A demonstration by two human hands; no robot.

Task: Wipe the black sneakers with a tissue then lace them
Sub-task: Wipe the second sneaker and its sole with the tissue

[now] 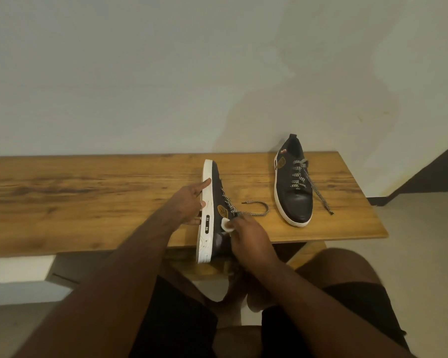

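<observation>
Wooden tabletop [88, 192], brown, strong grain, set against pale wall. Near sneaker [215, 213] stood on edge at front of top, white sole turned left, toe end projected past front edge. Its loose lace [256, 206] laid on wood to right. Second sneaker [294, 187] rested flat on sole near right end, well apart; one checked lace end trailed across wood to right.

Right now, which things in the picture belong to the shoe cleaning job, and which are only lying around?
Part of the job:
- tilted sneaker, steadied by the left hand
- tissue, pinched in the right hand
- second sneaker, laces loose

Only there:
- wooden bench
- wall
</observation>
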